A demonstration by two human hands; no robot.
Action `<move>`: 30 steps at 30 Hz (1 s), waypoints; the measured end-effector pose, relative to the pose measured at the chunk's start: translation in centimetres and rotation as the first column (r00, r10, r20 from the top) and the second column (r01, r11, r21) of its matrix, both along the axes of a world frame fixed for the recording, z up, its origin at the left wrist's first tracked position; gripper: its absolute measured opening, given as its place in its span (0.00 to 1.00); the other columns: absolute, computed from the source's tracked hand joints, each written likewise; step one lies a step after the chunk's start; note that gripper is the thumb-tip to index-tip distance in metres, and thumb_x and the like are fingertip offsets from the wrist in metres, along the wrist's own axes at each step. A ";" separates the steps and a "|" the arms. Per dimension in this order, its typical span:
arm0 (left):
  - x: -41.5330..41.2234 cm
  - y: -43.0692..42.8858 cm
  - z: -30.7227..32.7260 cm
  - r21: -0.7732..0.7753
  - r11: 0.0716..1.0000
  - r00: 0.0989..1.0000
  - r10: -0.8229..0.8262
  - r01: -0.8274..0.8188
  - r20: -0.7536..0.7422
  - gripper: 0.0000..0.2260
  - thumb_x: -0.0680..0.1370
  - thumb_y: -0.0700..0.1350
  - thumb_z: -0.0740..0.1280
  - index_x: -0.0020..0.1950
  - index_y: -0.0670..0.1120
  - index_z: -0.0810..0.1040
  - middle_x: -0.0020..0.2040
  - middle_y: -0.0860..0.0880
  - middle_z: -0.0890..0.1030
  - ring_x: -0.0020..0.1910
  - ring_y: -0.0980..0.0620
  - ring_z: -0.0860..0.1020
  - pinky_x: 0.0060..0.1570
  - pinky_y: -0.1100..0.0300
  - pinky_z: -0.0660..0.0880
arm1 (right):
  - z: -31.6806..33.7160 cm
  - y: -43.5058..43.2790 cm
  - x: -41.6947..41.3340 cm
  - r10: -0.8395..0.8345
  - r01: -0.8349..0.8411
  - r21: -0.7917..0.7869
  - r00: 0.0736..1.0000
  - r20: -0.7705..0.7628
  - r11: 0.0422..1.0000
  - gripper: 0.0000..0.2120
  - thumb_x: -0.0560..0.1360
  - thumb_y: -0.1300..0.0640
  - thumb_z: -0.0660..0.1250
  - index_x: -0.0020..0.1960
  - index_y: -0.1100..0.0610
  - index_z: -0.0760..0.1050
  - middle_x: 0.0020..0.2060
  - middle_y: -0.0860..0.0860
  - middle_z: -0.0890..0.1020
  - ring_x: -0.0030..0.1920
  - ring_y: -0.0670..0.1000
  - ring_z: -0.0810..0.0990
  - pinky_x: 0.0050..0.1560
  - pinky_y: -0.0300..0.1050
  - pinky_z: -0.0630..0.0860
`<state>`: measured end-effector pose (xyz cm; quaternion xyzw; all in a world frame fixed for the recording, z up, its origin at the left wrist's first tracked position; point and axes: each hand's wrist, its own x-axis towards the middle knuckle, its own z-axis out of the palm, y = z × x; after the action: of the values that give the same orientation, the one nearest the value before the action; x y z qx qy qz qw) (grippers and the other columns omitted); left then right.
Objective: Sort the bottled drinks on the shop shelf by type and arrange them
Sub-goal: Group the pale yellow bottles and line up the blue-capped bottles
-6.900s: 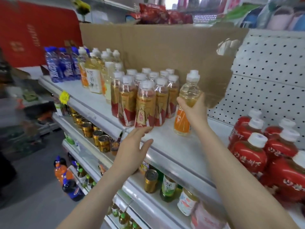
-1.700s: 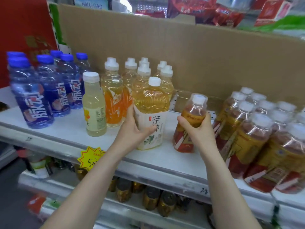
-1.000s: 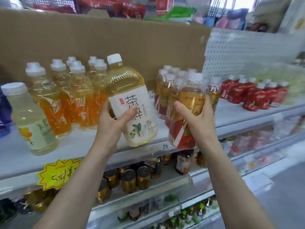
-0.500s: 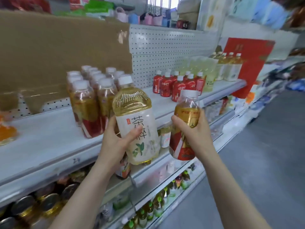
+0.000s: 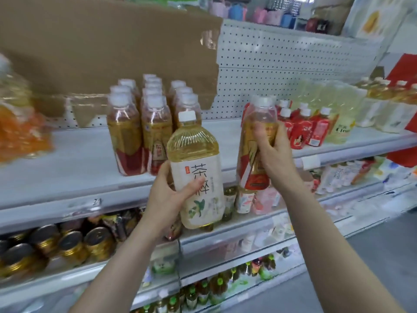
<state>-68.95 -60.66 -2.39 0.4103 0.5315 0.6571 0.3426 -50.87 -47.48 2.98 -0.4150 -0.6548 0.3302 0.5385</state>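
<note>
Now our left hand [image 5: 167, 197] wraps the broad white-labelled plastic bottle of pale tea [image 5: 195, 163], our right hand [image 5: 274, 152] the slim red-and-gold amber bottle [image 5: 253, 163] at one o'clock — both before the white metal shelf [image 5: 67, 159], probably heavy and slick; mid-label grips suit.

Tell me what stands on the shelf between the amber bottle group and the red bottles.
Head view: the shelf looks bare between the amber group and red bottles; the tea bottle and held amber bottle hide part.

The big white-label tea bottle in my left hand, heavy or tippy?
The white-label tea bottle looks nearly full, so probably heavy. Its broad body should stand steadily. The left hand wraps only partway, so it might slip.
</note>
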 end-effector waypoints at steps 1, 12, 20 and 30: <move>-0.8 -0.1 0.2 -0.001 1.000 1.000 0.014 -0.014 -0.005 0.28 0.63 0.50 0.76 0.61 0.53 0.74 0.49 0.56 0.86 0.48 0.58 0.84 0.40 0.65 0.80 | 0.6 0.6 -1.2 0.033 -0.033 0.009 0.999 -0.003 0.999 0.20 0.80 0.42 0.64 0.68 0.52 0.70 0.49 0.42 0.79 0.46 0.32 0.79 0.47 0.34 0.77; -5.2 0.0 1.5 -0.020 0.998 0.991 0.054 -0.057 -0.122 0.32 0.61 0.56 0.77 0.64 0.56 0.72 0.53 0.58 0.85 0.52 0.58 0.84 0.47 0.55 0.82 | -0.1 7.9 -9.3 0.239 -0.242 -0.170 0.970 -0.036 0.955 0.22 0.80 0.48 0.68 0.69 0.56 0.69 0.57 0.49 0.80 0.58 0.50 0.81 0.62 0.55 0.79; -4.5 2.0 1.0 -0.021 1.000 0.989 0.017 -0.021 -0.148 0.31 0.63 0.55 0.77 0.64 0.57 0.72 0.54 0.59 0.84 0.53 0.58 0.83 0.48 0.57 0.82 | 0.1 9.2 -9.5 0.238 -0.216 -0.164 0.963 0.129 0.963 0.28 0.80 0.44 0.66 0.75 0.52 0.64 0.61 0.47 0.77 0.62 0.51 0.77 0.64 0.52 0.76; 2.0 7.1 1.1 0.006 0.990 0.977 -0.138 0.141 -0.165 0.33 0.64 0.56 0.80 0.65 0.56 0.72 0.55 0.56 0.84 0.54 0.57 0.83 0.50 0.56 0.81 | 2.5 1.0 -0.7 0.421 -0.410 -0.095 0.885 0.197 0.907 0.28 0.72 0.34 0.68 0.69 0.41 0.68 0.59 0.37 0.80 0.58 0.35 0.79 0.58 0.34 0.76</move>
<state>-66.97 -53.52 -1.32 0.5023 0.5220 0.6000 0.3393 -51.59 -46.50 5.49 -0.3118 -0.7738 0.4077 0.3713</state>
